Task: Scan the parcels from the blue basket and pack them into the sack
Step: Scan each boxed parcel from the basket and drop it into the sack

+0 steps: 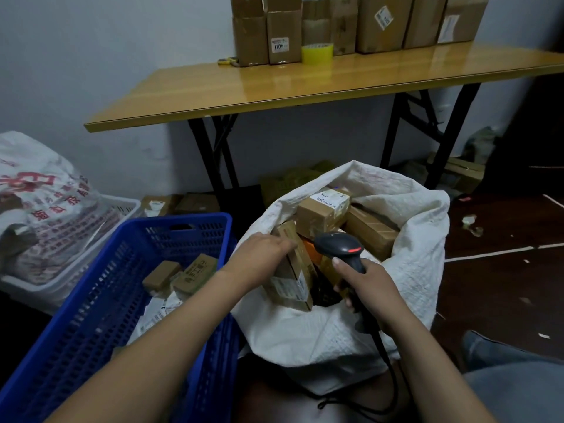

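Observation:
A white woven sack [412,257] stands open in front of me, filled with several cardboard parcels [323,212]. My left hand [259,257] reaches over the sack's rim and grips the top of a long brown parcel [293,282] that stands on end inside. My right hand [369,288] holds a black barcode scanner [338,245] by its handle, its red window lit, head pointing left over the sack. The blue basket [100,303] sits to the left with small parcels [195,273] and white mailers in its bottom.
A wooden folding table [274,87] stands behind, with cardboard boxes [360,22] and a yellow tape roll [316,54] on it. A full printed sack [39,203] lies in a white basket at the left. More boxes lie under the table. The scanner cable trails over my lap.

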